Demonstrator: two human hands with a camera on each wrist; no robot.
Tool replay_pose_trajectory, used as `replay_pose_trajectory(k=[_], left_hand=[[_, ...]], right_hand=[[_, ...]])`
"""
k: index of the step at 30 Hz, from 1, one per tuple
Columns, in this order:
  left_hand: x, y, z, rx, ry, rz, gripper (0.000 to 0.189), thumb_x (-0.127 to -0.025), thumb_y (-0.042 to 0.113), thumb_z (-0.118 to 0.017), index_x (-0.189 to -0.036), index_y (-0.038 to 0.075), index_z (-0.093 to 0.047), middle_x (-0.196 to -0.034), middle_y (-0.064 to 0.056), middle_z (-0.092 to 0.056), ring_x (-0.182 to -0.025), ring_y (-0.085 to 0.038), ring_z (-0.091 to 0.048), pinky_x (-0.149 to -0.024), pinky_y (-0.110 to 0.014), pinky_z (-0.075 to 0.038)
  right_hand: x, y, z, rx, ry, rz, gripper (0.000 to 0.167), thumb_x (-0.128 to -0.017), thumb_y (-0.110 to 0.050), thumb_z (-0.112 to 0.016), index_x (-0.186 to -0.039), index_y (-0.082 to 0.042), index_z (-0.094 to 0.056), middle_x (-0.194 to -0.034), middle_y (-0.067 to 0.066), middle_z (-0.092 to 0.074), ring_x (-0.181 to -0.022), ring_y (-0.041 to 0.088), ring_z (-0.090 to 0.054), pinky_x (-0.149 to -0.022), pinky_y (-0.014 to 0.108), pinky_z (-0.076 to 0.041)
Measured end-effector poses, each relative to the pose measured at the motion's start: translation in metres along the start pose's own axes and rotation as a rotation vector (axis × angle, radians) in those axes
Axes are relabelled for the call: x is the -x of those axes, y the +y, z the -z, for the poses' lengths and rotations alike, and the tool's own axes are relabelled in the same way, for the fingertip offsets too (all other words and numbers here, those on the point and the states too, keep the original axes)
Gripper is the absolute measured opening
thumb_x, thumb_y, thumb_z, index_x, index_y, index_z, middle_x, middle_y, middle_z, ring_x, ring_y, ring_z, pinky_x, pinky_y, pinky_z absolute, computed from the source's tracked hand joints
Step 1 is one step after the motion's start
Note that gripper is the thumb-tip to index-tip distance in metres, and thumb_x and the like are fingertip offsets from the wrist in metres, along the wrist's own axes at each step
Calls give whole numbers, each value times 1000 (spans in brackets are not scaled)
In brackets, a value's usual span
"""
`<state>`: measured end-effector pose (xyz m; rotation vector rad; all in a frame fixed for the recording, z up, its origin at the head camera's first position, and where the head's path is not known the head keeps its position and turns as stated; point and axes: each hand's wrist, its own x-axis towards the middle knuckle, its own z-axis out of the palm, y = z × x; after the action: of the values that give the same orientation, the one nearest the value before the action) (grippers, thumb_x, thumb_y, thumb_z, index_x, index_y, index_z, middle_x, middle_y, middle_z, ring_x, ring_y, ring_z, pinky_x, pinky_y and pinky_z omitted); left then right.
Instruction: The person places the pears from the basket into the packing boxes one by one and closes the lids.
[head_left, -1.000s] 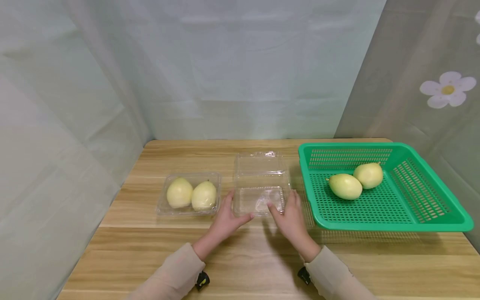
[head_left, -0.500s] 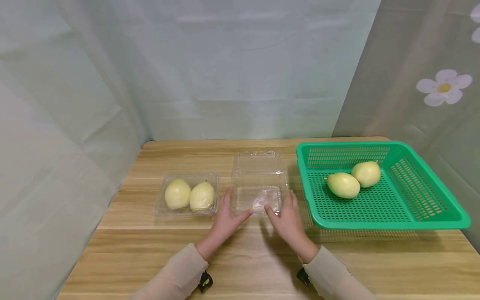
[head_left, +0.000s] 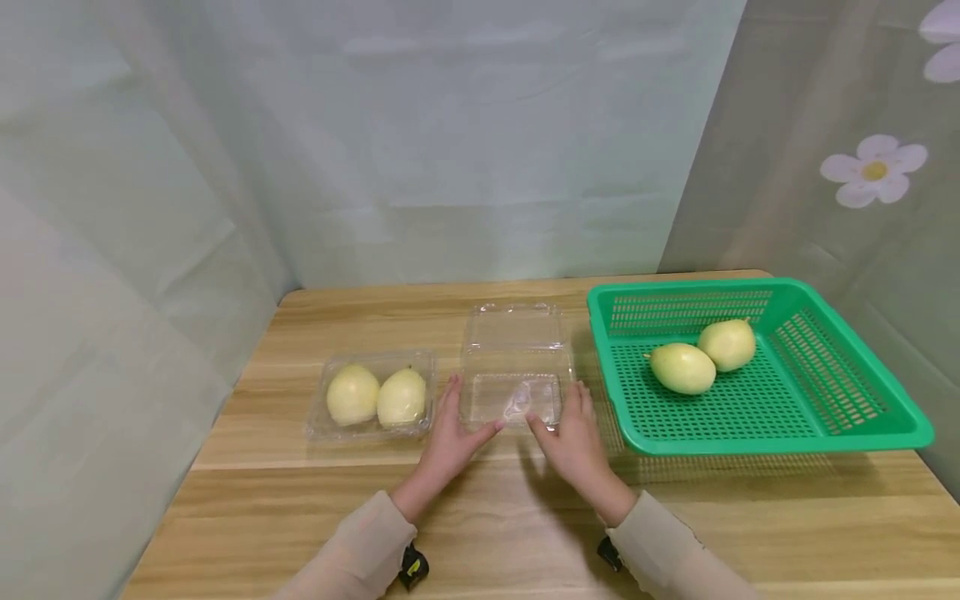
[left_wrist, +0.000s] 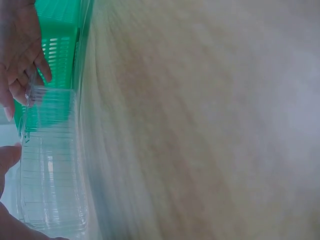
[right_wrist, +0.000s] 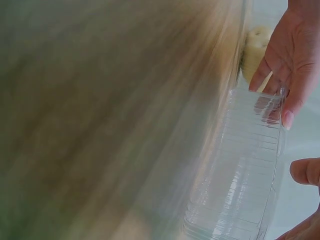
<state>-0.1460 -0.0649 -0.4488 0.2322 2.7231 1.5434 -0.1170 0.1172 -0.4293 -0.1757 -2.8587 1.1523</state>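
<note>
A clear plastic clamshell box [head_left: 487, 392] stands on the table with its lid [head_left: 517, 327] folded back behind the base. My left hand [head_left: 447, 446] is at the base's left side and my right hand [head_left: 577, 446] at its right side. Both have outstretched fingers, with the thumbs at the front rim. In the left wrist view, the right fingers lie along the box's far end wall [left_wrist: 50, 95]. The right wrist view shows the left fingers [right_wrist: 262, 75] overlapping the other end, seen partly through the plastic.
On the left, a lidded clear box [head_left: 322, 417] holds two pale yellow, pear-shaped fruits [head_left: 352, 395]. To the right, a green plastic basket [head_left: 817, 375] has two similar fruits [head_left: 682, 368] inside. A pale curtain [head_left: 480, 150] hangs behind the wooden table [head_left: 495, 533].
The head view has shifted slightly, so the scene sits a little further left. Both hands keep their places at the sides of the open box.
</note>
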Motion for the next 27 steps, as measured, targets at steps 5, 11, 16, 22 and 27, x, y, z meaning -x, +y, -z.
replay_pose_trajectory(k=[5, 11, 16, 22, 27], left_hand=[[1, -1, 1, -5, -5, 5, 96, -77, 27, -78, -146, -8, -22, -155, -26, -17, -141, -44, -19, -114, -59, -20], [1, -1, 1, -9, -12, -3, 96, -77, 29, -78, -147, -8, -21, -155, -25, -16, -142, -44, -17, -113, -59, -19], [1, -1, 0, -1, -13, -10, 96, -77, 29, -78, -147, -7, -22, -155, -25, -16, -142, -44, -17, -113, -59, -19], [0, -3, 0, 7, -20, -16, 95, -79, 27, -77, -147, -8, -20, -155, -26, -14, -142, -44, -16, -114, -57, -18], [0, -1, 2, -5, -31, -10, 95, -79, 28, -76, -147, -7, -20, -156, -24, -12, -142, -43, -15, -114, -58, -18]], right_hand=[[1, -2, 4, -4, -6, -2, 85, -90, -34, -62, -142, 17, -19, -148, 37, -18, -132, 54, -28, -103, 65, -34], [7, -7, 10, 29, 3, 56, 84, -88, -32, -65, -142, 16, -22, -149, 36, -21, -135, 51, -25, -106, 63, -31], [11, -12, 22, 59, 4, 138, 82, -87, -31, -66, -142, 15, -26, -149, 33, -24, -135, 50, -28, -105, 64, -33], [10, -16, 41, 54, 10, 250, 77, -86, -27, -68, -141, 12, -30, -146, 32, -30, -132, 49, -33, -102, 64, -36], [5, -15, 56, 59, 28, 309, 76, -84, -25, -71, -139, 12, -34, -142, 32, -37, -131, 47, -37, -105, 61, -35]])
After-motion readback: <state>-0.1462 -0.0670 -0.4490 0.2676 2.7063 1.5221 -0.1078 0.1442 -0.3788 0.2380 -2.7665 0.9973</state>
